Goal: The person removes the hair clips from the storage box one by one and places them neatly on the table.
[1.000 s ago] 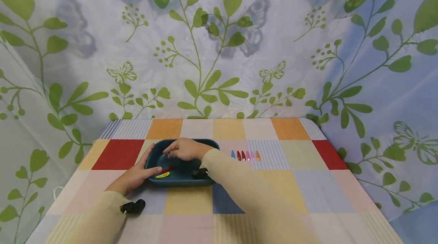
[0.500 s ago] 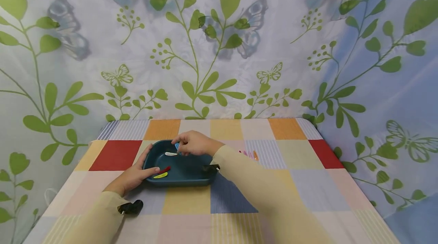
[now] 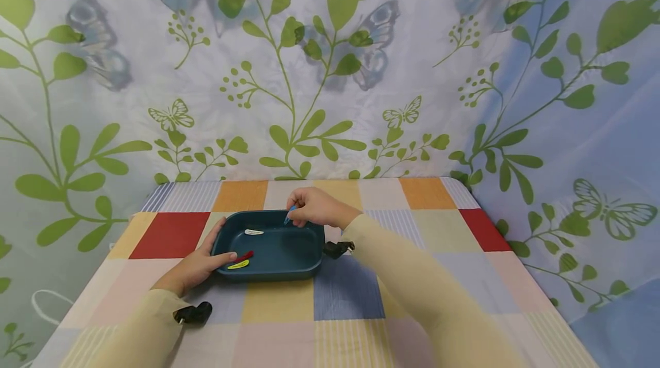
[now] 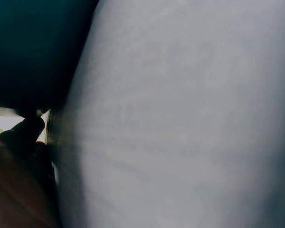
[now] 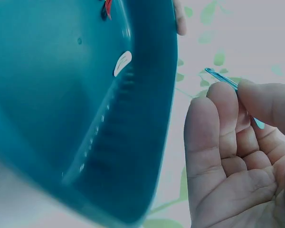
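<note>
My left hand (image 3: 198, 265) holds the left end of a dark teal tray (image 3: 281, 250), its thumb over the rim and fingers along the outer side. My right hand (image 3: 319, 207) pinches a blue snap hair clip (image 3: 290, 215) between thumb and fingertips above the tray's back right rim. The right wrist view shows this clip (image 5: 221, 77) sticking out past the fingertips. Inside the tray lie a white hair clip (image 3: 254, 232) near the back, and a red hair clip (image 3: 243, 256) and a yellow hair clip (image 3: 239, 265) by my left thumb.
A patchwork cloth (image 3: 278, 302) covers the table, and a leaf-print curtain (image 3: 309, 70) hangs behind it. Black devices sit at both cuffs, the left one (image 3: 193, 313) and the right one (image 3: 337, 249). A white cord (image 3: 43, 305) hangs at the table's left edge.
My right hand has lifted the blue hair clip from inside the tray and moved right to the back rim, uncovering the white clip. My sleeve now hides the row of clips on the cloth.
</note>
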`<state>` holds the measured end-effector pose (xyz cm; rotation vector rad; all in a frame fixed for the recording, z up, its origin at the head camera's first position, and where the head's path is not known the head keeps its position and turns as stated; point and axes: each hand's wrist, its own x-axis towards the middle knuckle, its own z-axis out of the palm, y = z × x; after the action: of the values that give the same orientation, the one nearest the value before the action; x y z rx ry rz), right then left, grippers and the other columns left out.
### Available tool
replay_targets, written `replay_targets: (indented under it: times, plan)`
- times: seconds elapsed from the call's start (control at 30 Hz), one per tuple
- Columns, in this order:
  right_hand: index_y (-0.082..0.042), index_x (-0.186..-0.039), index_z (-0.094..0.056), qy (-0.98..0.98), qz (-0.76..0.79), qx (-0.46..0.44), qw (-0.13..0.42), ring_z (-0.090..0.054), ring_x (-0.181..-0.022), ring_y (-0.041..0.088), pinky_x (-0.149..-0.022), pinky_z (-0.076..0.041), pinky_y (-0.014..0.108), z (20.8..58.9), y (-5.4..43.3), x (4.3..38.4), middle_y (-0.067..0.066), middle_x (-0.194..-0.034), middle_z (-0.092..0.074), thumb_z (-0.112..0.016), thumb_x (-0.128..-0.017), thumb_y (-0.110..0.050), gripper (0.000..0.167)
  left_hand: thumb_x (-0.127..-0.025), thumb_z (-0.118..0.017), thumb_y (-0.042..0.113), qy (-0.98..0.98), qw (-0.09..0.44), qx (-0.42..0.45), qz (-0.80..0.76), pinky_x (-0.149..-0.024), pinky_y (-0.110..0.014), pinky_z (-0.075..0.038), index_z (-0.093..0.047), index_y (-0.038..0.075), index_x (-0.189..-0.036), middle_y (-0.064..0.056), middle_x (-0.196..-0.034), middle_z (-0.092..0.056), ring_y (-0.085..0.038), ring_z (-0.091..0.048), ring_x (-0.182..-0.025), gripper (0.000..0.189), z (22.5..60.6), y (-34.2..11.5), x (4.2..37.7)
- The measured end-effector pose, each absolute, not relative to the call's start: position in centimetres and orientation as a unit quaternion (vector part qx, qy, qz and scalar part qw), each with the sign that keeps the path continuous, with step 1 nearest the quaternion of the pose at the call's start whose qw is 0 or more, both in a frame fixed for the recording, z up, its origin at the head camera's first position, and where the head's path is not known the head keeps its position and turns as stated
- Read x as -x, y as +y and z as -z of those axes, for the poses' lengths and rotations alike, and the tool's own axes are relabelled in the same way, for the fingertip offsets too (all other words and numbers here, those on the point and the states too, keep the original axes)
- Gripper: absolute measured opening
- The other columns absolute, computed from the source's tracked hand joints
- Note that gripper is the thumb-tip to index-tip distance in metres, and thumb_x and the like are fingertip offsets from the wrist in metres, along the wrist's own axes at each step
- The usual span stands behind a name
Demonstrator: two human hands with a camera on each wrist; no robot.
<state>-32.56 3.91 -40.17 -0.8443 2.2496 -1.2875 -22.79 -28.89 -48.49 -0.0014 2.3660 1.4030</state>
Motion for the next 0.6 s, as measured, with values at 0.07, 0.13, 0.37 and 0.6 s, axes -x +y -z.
replay_targets:
  times: [0.07,0.13,0.37,0.6]
  plan:
    - [-0.001,-0.105,-0.065,0.808,0.466,0.298,0.200,-0.070,-0.076,0.016,-0.079,-0.065,0.036,40.1,4.6,32.5,0.008,-0.087,-0.071,-0.066,-0.100,-0.005,0.006,-0.096,-0.071,0.049,0.846,0.194,0.001,-0.497,-0.113,-0.070,-0.044,0.014,0.046,-0.166,-0.024,-0.175,0.003,-0.055,-0.008,-0.154,0.110,48.6,-28.9,22.7]
    - [-0.002,-0.102,-0.063,0.810,0.470,0.293,0.194,-0.069,-0.074,0.016,-0.079,-0.064,0.039,40.1,5.3,32.4,0.005,-0.085,-0.069,-0.066,-0.100,-0.006,0.005,-0.096,-0.072,0.050,0.848,0.194,0.001,-0.493,-0.112,-0.069,-0.045,0.014,0.046,-0.166,-0.024,-0.175,0.002,-0.055,-0.008,-0.154,0.111,48.7,-28.9,22.7]
    - [-0.005,-0.103,-0.066,0.825,0.468,0.273,0.162,-0.062,-0.068,0.018,-0.074,-0.058,0.036,40.5,7.5,32.1,0.008,-0.085,-0.066,-0.063,-0.101,-0.011,0.007,-0.096,-0.072,0.046,0.849,0.182,-0.010,-0.495,-0.112,-0.066,-0.047,0.016,0.040,-0.167,-0.026,-0.174,0.002,-0.055,-0.007,-0.154,0.113,49.2,-28.8,22.4]
    - [-0.002,-0.118,-0.077,0.855,0.430,0.252,0.146,-0.066,-0.076,0.016,-0.084,-0.060,0.041,40.5,9.7,31.6,0.014,-0.110,-0.075,-0.056,-0.104,-0.015,0.028,-0.098,-0.072,0.040,0.838,0.178,-0.013,-0.516,-0.113,-0.065,-0.047,0.016,0.040,-0.167,-0.025,-0.174,0.004,-0.054,-0.006,-0.154,0.112,49.4,-28.5,22.0]
